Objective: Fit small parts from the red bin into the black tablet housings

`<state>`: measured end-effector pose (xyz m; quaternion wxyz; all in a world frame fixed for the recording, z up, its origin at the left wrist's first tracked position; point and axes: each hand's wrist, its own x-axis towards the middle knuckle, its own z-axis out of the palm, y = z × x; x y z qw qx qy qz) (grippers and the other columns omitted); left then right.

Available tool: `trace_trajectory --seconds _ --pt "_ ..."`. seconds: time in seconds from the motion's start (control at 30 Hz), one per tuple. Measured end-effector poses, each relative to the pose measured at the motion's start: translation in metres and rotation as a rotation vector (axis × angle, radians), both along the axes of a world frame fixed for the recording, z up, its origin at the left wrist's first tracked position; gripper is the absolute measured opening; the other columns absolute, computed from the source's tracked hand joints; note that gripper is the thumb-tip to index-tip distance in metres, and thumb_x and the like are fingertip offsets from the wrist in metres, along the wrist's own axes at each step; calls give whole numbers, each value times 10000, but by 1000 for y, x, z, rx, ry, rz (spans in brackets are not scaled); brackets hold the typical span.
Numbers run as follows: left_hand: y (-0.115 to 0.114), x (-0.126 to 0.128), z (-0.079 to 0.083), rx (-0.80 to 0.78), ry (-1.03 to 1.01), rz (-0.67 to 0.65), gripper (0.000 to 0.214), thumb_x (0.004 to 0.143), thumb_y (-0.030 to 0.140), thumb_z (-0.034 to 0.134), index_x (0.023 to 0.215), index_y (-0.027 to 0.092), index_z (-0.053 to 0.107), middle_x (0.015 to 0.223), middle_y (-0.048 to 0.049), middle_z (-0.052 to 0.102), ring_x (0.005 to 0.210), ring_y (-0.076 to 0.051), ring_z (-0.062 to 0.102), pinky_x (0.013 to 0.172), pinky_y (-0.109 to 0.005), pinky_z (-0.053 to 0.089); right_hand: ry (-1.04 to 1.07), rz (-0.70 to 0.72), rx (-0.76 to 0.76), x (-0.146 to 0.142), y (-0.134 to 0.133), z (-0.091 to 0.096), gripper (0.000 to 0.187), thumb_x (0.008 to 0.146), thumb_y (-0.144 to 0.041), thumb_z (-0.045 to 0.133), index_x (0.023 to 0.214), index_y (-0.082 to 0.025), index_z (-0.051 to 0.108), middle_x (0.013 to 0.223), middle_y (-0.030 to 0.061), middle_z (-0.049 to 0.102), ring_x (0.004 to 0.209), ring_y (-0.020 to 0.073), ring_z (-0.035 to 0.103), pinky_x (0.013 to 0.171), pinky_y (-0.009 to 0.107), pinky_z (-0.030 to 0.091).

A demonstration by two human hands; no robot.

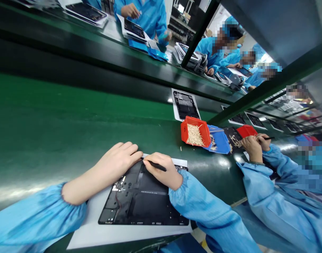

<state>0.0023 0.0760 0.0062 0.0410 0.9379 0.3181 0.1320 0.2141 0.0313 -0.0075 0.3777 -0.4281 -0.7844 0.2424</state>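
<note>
Green workbench (71,130) on a busy shop floor, with people in blue smocks (157,15) along the far side. At left, palm down over the far edge of an opened black device (150,209), the left hand (122,158), fingers extended and close together; impossible to tell whether anything is pinched beneath the fingertips. Underneath, near the front of the bench, a white sheet (84,233) bearing the device, inner parts facing up. Probably light for its breadth and fairly stiff, yet apt to flex if lifted by one corner; likely smooth, and prone to slide with the paper. Fragile, by the look of it, around the bare circuitry (120,185) and thin cable (118,203) at its left; best gripped by the outer frame on two opposite sides, with pressure kept off the middle. Next, angled toward the left fingertips, a slim black tool (158,166), pinched between thumb and fingers of the right hand (166,170). Farther right, a second opened device (186,105); just in front, a red bin (184,131) of pale slivers (195,135), then a blue bin (222,142). At far right, a co-worker's hands (252,147), with a dark pen-like tool (269,138).
</note>
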Motion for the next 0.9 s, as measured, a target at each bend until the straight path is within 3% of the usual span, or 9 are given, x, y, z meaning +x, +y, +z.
trace_trajectory --seconds 0.2,0.63,0.77,0.9 --pt "-3 -1 -3 51 7 -51 165 919 82 554 970 201 657 916 -44 650 851 -217 572 753 -357 404 10 -84 47 -1 1 0 142 944 -236 587 866 -197 699 832 50 747 741 159 693 736 299 582" --pt "-4 0 -5 75 57 -38 173 937 103 533 1006 198 661 972 -60 679 885 -230 580 749 -372 413 -2 -8 36 2 0 -2 148 964 -234 566 893 -196 690 839 51 734 747 157 682 718 296 563" --pt "1 -1 -6 -4 20 -30 159 960 144 517 1005 185 663 959 -59 678 883 -228 577 760 -373 430 32 -16 0 2 1 -1 154 972 -256 575 944 -197 715 896 58 759 791 159 704 764 297 578" --pt "11 -3 -7 -115 -39 -47 253 1022 282 445 1016 199 684 945 -46 670 869 -196 588 741 -327 447 129 85 -80 1 0 10 151 947 -242 610 904 -184 743 863 50 772 785 157 719 770 280 585"
